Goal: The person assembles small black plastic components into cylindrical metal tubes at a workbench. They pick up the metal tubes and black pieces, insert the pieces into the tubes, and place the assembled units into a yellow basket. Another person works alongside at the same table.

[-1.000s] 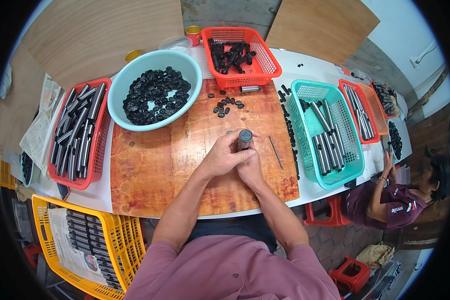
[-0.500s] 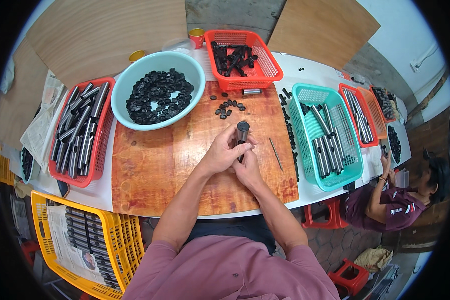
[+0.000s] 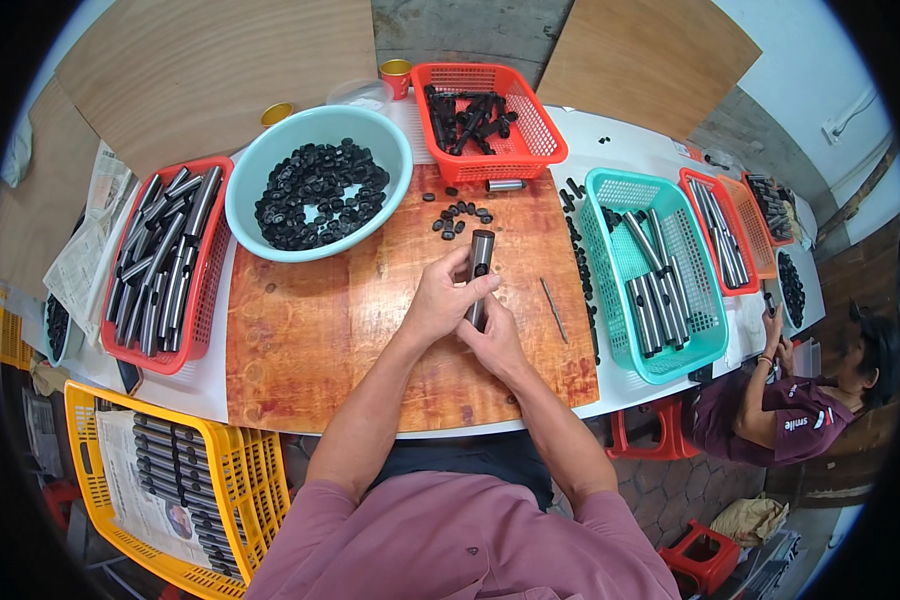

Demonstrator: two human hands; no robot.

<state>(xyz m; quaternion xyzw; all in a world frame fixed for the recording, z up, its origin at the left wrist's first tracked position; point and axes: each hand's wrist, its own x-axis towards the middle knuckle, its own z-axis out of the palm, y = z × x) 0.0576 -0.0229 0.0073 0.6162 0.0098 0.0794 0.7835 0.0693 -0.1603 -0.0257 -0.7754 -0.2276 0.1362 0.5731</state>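
Over the middle of the wooden board (image 3: 300, 350) I hold a shiny metal tube (image 3: 482, 250) nearly upright. A dark oval spot shows on its side. My left hand (image 3: 444, 300) is closed round the tube, its thumb laid across the front. My right hand (image 3: 496, 338) grips the lower part from the right; some of its fingers are hidden behind the tube and the other hand. Beyond the tube lie several small black oval pieces (image 3: 460, 212). A thin metal rod (image 3: 553, 310) rests to the right of my hands.
A light-blue basin (image 3: 395, 205) of black pieces and a red basket (image 3: 215, 265) of tubes stand left. A red basket (image 3: 540, 155) is at the back, a green basket (image 3: 705, 290) right. A yellow crate (image 3: 255, 470) sits lower left. A person (image 3: 795, 410) works at far right.
The tube has turned in my hands: its side with the dark oval spot now faces me, where its dark round end showed before. My fingers have shifted slightly around it.
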